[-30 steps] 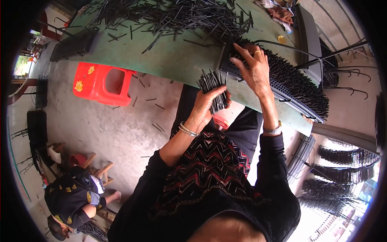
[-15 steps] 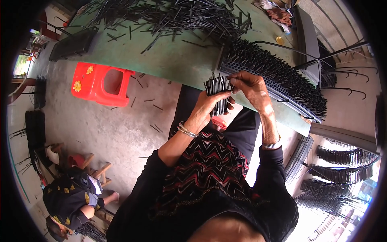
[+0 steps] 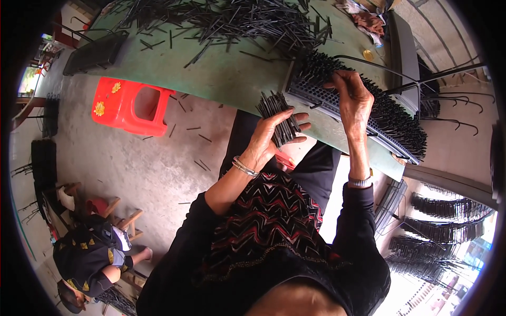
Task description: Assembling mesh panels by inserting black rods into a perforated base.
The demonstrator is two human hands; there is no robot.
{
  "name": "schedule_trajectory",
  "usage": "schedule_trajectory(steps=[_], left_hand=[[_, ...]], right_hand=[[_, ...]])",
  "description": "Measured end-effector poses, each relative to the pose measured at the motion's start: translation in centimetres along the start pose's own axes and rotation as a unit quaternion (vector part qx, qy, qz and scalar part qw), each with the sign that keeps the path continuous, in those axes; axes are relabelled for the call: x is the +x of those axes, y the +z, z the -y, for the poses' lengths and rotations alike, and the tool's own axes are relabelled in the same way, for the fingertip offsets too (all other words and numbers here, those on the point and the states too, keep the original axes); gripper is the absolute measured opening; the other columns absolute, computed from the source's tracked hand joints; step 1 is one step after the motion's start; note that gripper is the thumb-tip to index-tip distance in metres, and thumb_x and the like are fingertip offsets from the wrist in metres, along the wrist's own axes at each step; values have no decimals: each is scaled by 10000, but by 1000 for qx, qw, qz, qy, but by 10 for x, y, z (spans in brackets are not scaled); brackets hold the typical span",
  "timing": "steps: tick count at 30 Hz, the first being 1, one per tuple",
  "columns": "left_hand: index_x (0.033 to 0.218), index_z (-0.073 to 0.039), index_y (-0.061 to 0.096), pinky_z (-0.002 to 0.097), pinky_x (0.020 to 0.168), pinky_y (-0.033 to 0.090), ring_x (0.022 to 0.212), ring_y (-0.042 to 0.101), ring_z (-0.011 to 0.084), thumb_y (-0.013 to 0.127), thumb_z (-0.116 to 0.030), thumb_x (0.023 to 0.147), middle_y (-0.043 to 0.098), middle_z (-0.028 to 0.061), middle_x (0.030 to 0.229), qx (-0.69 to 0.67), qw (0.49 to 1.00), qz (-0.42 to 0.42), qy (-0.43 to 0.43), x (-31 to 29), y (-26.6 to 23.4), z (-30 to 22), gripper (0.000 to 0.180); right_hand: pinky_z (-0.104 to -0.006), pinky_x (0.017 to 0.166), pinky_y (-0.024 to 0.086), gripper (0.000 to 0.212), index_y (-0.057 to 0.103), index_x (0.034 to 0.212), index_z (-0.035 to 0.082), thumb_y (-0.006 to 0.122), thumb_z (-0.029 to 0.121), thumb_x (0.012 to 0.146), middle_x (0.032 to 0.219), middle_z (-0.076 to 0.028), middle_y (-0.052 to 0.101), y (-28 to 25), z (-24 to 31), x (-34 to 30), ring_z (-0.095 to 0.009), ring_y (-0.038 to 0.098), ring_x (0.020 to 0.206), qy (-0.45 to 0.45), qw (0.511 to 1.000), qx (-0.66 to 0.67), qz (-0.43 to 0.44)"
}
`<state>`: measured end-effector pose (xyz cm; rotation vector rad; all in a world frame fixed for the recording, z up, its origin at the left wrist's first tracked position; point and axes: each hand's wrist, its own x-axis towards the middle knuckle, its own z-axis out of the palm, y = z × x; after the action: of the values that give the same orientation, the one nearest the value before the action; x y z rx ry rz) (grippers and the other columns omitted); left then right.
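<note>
My left hand (image 3: 269, 130) grips a thick bundle of thin black sticks (image 3: 278, 113), its thumb across them and its other fingers stretched out beyond. The sticks fan slightly at their upper ends. Over the table's near edge, my right hand (image 3: 356, 97) is at a black perforated rack (image 3: 315, 95), whose holes are packed with upright sticks (image 3: 392, 105) along most of its length. My right thumb and forefinger pinch together over the holes on a thin black stick, mostly hidden by the fingers. A bare strip of holes shows along the rack's near side and left end.
Loose black sticks (image 3: 237, 23) lie heaped across the far part of the green table (image 3: 221, 79). A red plastic stool (image 3: 118, 105) stands left, with sticks scattered on the floor. Wire hooks (image 3: 458, 121) jut out at right. Another person (image 3: 87, 258) sits at lower left.
My right hand has moved from the bundle to the rack, up and to the right. My left hand's fingers have opened out a little, and its bundle tilts more.
</note>
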<state>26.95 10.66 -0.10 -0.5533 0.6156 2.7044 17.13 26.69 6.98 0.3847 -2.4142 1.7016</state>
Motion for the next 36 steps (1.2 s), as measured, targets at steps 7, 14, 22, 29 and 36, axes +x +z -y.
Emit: schedule_trajectory(steps=[7, 14, 22, 29, 36], left_hand=[[989, -35, 629, 418, 646, 589, 730, 664, 235, 633, -181, 896, 665, 121, 841, 15, 1000, -9, 14, -1, -2, 7, 173], [1014, -42, 625, 347, 623, 542, 699, 640, 183, 593, -210, 929, 664, 92, 842, 107, 993, -36, 32, -3, 2, 5, 190], [969, -24, 632, 310, 524, 525, 614, 635, 181, 639, -157, 893, 669, 101, 775, 82, 995, -43, 43, -5, 8, 4, 153], [955, -20, 636, 310, 521, 526, 624, 643, 186, 651, -139, 880, 666, 95, 767, 84, 994, -55, 42, -5, 6, 6, 141], [952, -20, 641, 315, 521, 525, 626, 644, 185, 654, -141, 877, 665, 93, 763, 90, 993, -60, 34, -4, 4, 10, 143]], right_hand=[[-194, 701, 456, 81, 634, 973, -6, 601, 28, 907, 804, -36, 692, 5, -9, 12, -73, 658, 762, -34, 998, -50, 24], [-206, 727, 480, 93, 641, 984, -4, 587, 28, 916, 823, -44, 697, 5, -17, 18, -76, 661, 774, -56, 996, -25, 61], [-234, 700, 501, 110, 654, 977, -12, 607, 13, 881, 839, -77, 687, 4, -16, 23, -120, 676, 752, -80, 990, -73, 95], [-280, 747, 509, 136, 699, 965, 15, 654, 36, 838, 906, -75, 698, -2, -12, 38, -161, 662, 839, -175, 959, -136, 178], [-301, 763, 508, 150, 707, 960, 38, 682, 58, 813, 942, -67, 661, 5, -24, 38, -199, 644, 856, -194, 951, -181, 161]])
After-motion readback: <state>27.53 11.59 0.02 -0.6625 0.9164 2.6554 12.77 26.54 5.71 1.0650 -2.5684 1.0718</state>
